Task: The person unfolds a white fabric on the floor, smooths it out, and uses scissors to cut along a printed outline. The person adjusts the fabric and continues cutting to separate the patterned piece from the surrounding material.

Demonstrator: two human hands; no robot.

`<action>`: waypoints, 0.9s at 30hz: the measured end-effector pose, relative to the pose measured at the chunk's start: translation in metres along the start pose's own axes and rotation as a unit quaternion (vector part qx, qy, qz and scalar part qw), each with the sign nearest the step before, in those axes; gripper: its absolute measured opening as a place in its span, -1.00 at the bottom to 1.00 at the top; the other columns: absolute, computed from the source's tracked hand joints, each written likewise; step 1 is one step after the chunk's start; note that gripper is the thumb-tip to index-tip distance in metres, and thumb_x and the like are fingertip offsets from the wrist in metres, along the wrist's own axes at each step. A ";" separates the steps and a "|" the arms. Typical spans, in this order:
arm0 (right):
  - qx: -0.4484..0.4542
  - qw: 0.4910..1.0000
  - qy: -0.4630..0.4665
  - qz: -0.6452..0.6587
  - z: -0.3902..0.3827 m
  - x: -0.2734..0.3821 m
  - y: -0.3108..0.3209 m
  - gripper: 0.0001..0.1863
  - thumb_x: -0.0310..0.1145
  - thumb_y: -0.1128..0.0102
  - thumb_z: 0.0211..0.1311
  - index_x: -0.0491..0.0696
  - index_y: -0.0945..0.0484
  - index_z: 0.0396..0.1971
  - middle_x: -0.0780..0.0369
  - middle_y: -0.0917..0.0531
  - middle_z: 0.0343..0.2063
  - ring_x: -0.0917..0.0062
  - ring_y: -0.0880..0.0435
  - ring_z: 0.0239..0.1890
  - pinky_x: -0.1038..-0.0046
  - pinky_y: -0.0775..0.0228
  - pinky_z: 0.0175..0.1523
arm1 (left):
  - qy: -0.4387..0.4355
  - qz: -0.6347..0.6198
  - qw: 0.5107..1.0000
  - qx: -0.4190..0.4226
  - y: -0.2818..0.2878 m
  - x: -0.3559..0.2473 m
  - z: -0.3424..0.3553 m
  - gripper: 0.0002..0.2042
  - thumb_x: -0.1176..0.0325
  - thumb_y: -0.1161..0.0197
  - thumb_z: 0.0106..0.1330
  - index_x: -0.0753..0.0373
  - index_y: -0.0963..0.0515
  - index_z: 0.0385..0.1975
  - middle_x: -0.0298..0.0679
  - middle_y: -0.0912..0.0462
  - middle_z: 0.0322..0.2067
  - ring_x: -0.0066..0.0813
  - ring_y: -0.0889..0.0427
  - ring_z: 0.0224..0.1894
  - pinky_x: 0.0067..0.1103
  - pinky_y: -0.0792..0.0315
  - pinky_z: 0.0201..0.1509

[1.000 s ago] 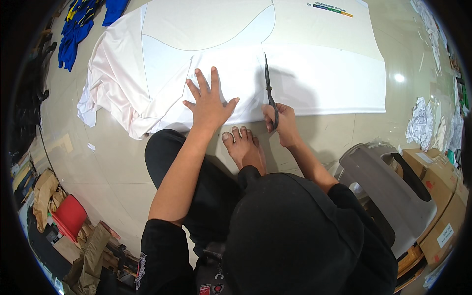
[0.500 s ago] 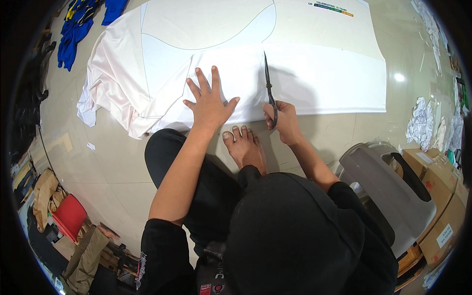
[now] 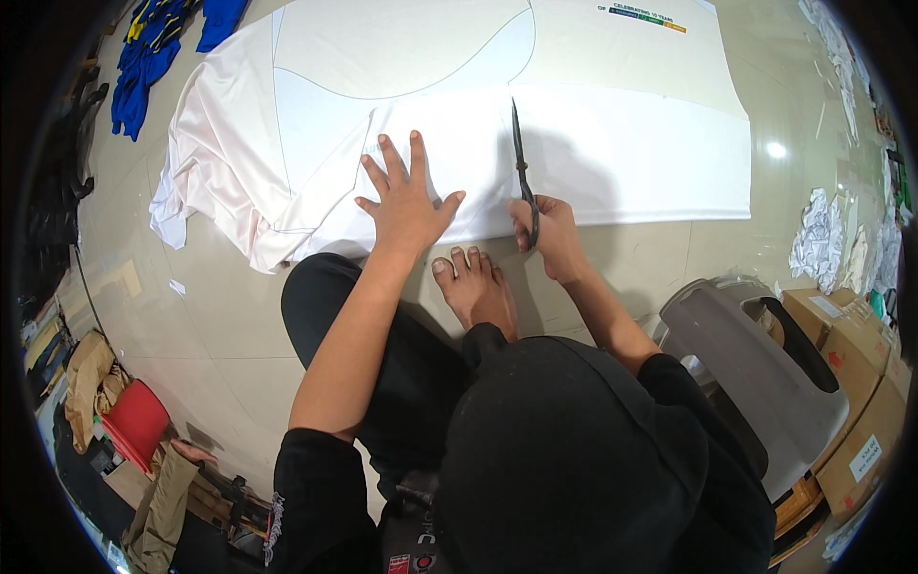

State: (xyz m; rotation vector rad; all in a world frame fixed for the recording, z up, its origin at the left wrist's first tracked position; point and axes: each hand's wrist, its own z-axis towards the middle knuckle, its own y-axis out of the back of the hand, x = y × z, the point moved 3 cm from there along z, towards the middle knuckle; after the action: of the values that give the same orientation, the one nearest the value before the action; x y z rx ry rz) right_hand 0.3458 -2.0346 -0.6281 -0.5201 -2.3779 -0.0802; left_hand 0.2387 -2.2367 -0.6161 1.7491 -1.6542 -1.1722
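Note:
White fabric (image 3: 650, 158) lies spread over the tiled floor, printed with thin curved outlines and a small colourful strip near its far right edge. My left hand (image 3: 409, 206) rests flat on it, fingers spread. In my right hand (image 3: 550, 232) is a pair of dark scissors (image 3: 522, 153), gripped by the handles at the near edge of the cloth. Their blades look closed and point away from me over the fabric. Whether the lower blade is under the cloth I cannot tell. Bunched folds of the fabric (image 3: 225, 158) gather on the left.
My bare foot (image 3: 473, 287) stands just short of the fabric's near edge. A grey plastic stool (image 3: 755, 354) and cardboard boxes (image 3: 861, 421) are at my right. Crumpled white scraps (image 3: 816, 239) lie far right. Blue garments (image 3: 143, 81) lie far left; a red seat (image 3: 134, 421) is near left.
Almost nothing differs. The scissors and both hands stay in nearly the same place, and the fabric lies as before.

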 end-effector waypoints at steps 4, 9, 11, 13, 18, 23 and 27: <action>-0.005 1.000 0.015 -0.006 0.010 0.003 -0.001 -0.65 -0.20 -0.49 0.23 -0.13 -0.56 -0.51 0.28 -0.58 -0.66 0.63 -0.50 -0.70 0.53 -0.30 -0.58 | 0.001 -0.002 1.000 0.000 0.001 0.000 0.000 0.13 -0.17 -0.43 0.30 0.00 0.20 0.71 0.27 0.45 0.65 0.60 0.49 0.62 0.63 0.04 0.33; -0.006 1.000 0.021 -0.010 0.019 0.009 -0.002 -0.67 -0.22 -0.48 0.22 -0.13 -0.56 -0.53 0.28 -0.57 -0.66 0.63 -0.48 -0.71 0.51 -0.29 -0.59 | -0.001 -0.004 1.000 -0.001 0.002 -0.001 -0.001 0.13 -0.16 -0.44 0.29 0.01 0.19 0.71 0.26 0.45 0.65 0.60 0.49 0.62 0.62 0.05 0.34; -0.007 1.000 0.015 -0.003 0.020 0.009 -0.004 -0.67 -0.23 -0.47 0.22 -0.13 -0.56 -0.53 0.28 -0.57 -0.66 0.63 -0.47 -0.71 0.51 -0.28 -0.59 | 0.000 -0.005 1.000 0.000 0.002 -0.001 -0.001 0.13 -0.16 -0.44 0.29 0.01 0.19 0.71 0.26 0.45 0.65 0.60 0.49 0.62 0.62 0.05 0.34; -0.007 1.000 0.012 -0.003 0.021 0.009 -0.004 -0.70 -0.24 -0.46 0.24 -0.12 -0.57 -0.50 0.30 -0.58 -0.66 0.65 -0.47 -0.70 0.53 -0.28 -0.59 | 0.001 -0.004 1.000 0.002 0.002 -0.001 -0.001 0.13 -0.16 -0.44 0.30 0.01 0.19 0.71 0.27 0.45 0.65 0.60 0.49 0.62 0.62 0.05 0.34; 0.002 1.000 0.011 -0.004 0.023 0.006 -0.002 -0.75 -0.28 -0.45 0.28 -0.11 -0.61 -0.44 0.33 -0.58 -0.66 0.69 -0.47 -0.70 0.56 -0.27 -0.58 | -0.002 -0.005 1.000 -0.001 0.001 -0.001 -0.001 0.13 -0.16 -0.43 0.30 0.01 0.20 0.71 0.27 0.45 0.65 0.61 0.50 0.62 0.62 0.05 0.34; 0.007 1.000 0.009 -0.002 0.022 0.006 -0.002 -0.76 -0.30 -0.44 0.30 -0.10 -0.60 -0.45 0.34 -0.58 -0.66 0.70 -0.47 -0.69 0.56 -0.26 -0.58 | -0.002 -0.002 1.000 0.000 0.000 -0.001 0.000 0.13 -0.17 -0.43 0.30 0.01 0.20 0.71 0.27 0.46 0.64 0.61 0.50 0.61 0.63 0.05 0.33; 0.006 1.000 0.010 -0.002 0.020 0.008 -0.004 -0.76 -0.31 -0.45 0.30 -0.10 -0.60 -0.46 0.34 -0.58 -0.66 0.70 -0.47 -0.70 0.56 -0.26 -0.59 | -0.002 -0.001 1.000 -0.003 0.000 0.000 0.000 0.13 -0.16 -0.43 0.30 0.00 0.21 0.71 0.28 0.46 0.64 0.62 0.50 0.61 0.63 0.05 0.33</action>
State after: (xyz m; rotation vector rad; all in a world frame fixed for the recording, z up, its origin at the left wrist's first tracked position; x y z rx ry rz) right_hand 0.3266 -2.0313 -0.6381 -0.5070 -2.3577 -0.0720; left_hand 0.2387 -2.2370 -0.6158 1.7474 -1.6502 -1.1813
